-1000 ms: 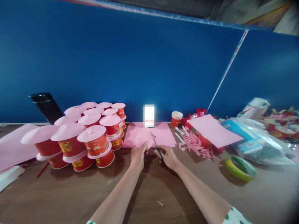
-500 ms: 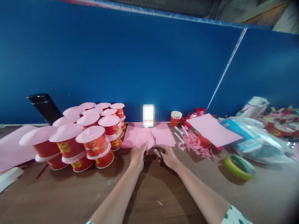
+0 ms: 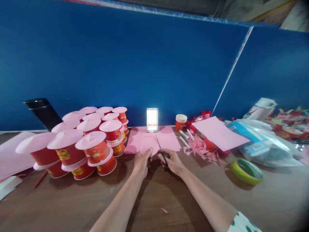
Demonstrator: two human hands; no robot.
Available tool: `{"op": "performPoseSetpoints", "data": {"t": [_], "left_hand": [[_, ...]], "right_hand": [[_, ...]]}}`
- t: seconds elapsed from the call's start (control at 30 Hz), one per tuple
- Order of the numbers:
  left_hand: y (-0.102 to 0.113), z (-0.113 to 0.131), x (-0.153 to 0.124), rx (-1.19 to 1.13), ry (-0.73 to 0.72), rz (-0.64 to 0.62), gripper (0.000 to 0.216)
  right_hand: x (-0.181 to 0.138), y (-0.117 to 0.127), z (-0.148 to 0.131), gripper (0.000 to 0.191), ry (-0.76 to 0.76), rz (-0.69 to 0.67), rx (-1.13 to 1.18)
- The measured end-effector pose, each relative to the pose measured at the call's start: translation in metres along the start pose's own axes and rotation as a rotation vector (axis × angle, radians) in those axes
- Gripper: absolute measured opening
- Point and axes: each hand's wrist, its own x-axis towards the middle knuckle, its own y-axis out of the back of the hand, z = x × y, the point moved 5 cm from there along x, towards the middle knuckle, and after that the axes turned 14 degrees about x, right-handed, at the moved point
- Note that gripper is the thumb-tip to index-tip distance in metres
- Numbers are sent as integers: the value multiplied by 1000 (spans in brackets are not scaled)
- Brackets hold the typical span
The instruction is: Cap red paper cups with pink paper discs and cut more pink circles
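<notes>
Left hand (image 3: 141, 161) pinches the near edge of a round pink paper disc (image 3: 148, 144), thumb on top, holding it up just off the brown wooden table (image 3: 169, 193). Right hand (image 3: 172, 161) is wrapped around the handles of a pair of dark-bladed scissors (image 3: 161, 151), and the blades run up and away from that grip to meet the disc's right edge — whether they are parted or shut is too thin to tell from here. Behind the disc, just beyond the pinch, lies a flat pink paper sheet (image 3: 169, 138), so the disc's outline nearly melts into it. Off to the left of the holding hand stands a crowd of red paper cups capped with pink paper discs (image 3: 94, 146); to the right of the scissor hand, a scatter of pink paper offcuts (image 3: 202, 149) and a green-and-yellow tape roll (image 3: 246, 167). The risk, as I read it: the pinch is at one edge only, so the thin disc could flex or twist as the blades bite and the cut wander off the round — and the left thumb sits near the blade line.
</notes>
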Motion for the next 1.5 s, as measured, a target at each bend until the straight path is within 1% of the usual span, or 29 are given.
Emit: {"op": "performPoseSetpoints", "data": {"t": [0.13, 0.37, 0.63, 0.77, 0.93, 1.07, 1.2, 1.27, 1.33, 1.43, 1.5], "left_hand": [[-1, 0, 0, 12, 11, -6, 34], [0, 0, 0, 26, 22, -2, 33], [0, 1, 1, -110, 3, 17, 37], [1, 1, 2, -112, 5, 23, 34], [0, 1, 3, -157, -11, 4, 31], [-1, 1, 2, -166, -31, -25, 33], [0, -1, 2, -154, -28, -14, 34], [1, -1, 1, -167, -23, 6, 35], [1, 0, 0, -178, -15, 11, 34], [2, 4, -2, -182, -11, -7, 34], [3, 7, -3, -199, -20, -12, 35]], "right_hand": [[0, 1, 1, 32, -10, 5, -21], [2, 3, 2, 27, 29, 0, -65], [1, 4, 0, 33, 33, 34, -83], [0, 4, -2, 34, 47, 58, -88], [0, 3, -1, 42, 15, 79, -56], [1, 3, 0, 42, 27, 74, -53], [2, 5, 1, 44, 36, 103, -10], [2, 6, 0, 48, 61, 127, 5], [1, 9, -6, 50, 138, 161, -35], [-3, 11, -20, 40, 304, 225, -222], [-6, 11, -28, 33, 371, 252, -320]]}}
